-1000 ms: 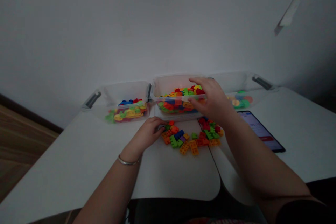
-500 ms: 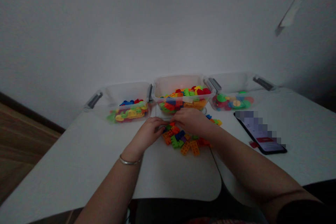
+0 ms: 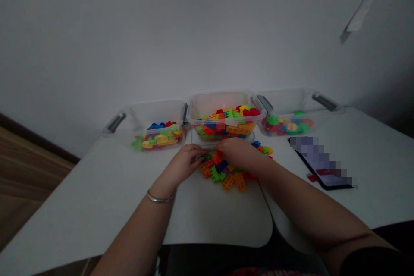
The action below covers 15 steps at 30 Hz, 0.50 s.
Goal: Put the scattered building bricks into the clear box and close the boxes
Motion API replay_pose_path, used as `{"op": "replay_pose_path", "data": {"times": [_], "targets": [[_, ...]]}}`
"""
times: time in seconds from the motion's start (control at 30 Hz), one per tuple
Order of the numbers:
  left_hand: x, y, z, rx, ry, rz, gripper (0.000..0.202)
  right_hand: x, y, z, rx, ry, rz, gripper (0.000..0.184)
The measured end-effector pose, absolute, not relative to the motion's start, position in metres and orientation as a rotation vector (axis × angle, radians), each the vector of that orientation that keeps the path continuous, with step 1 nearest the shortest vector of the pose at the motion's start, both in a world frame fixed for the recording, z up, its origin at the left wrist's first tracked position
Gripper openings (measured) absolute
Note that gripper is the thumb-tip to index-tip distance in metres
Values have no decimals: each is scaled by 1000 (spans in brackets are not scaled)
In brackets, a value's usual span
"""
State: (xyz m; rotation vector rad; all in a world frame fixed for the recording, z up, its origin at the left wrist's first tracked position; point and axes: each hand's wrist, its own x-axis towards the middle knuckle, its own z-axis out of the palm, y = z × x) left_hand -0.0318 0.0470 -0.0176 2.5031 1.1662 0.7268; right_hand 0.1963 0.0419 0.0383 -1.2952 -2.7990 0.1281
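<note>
A loose pile of toy building bricks (image 3: pixel 221 167) in orange, green, red and blue lies on the table in front of me. At its left edge is my left hand (image 3: pixel 186 160), its fingers bent and closed towards the thumb. Something small and dark shows between those fingertips, too little to name. My right hand (image 3: pixel 235 152) reaches over the far side of the pile with curled, closed fingers. Its fingertips are mostly hidden, so what they hold cannot be made out. Bricks lie under and beside the right wrist.
Behind the pile stands a clear bin (image 3: pixel 223 121) of bricks. A left bin (image 3: pixel 158 136) holds yellow, green and blue pieces; a right bin (image 3: pixel 286 125) holds round coloured pieces. A phone (image 3: pixel 320 164) lies at the right on the white table (image 3: pixel 216 220). The wall rises behind.
My right hand has moved slightly right and lower, nearer the bricks, away from my left hand. The left hand stays almost still, and a dark bit now shows at its fingertips.
</note>
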Motion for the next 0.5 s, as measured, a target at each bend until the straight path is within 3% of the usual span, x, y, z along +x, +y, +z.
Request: {"op": "replay_pose_path", "data": {"times": [0.5], "targets": [[-31,44,-14,2512,1202,708,24,196,35,43,-1590,-2768,7,24]]}}
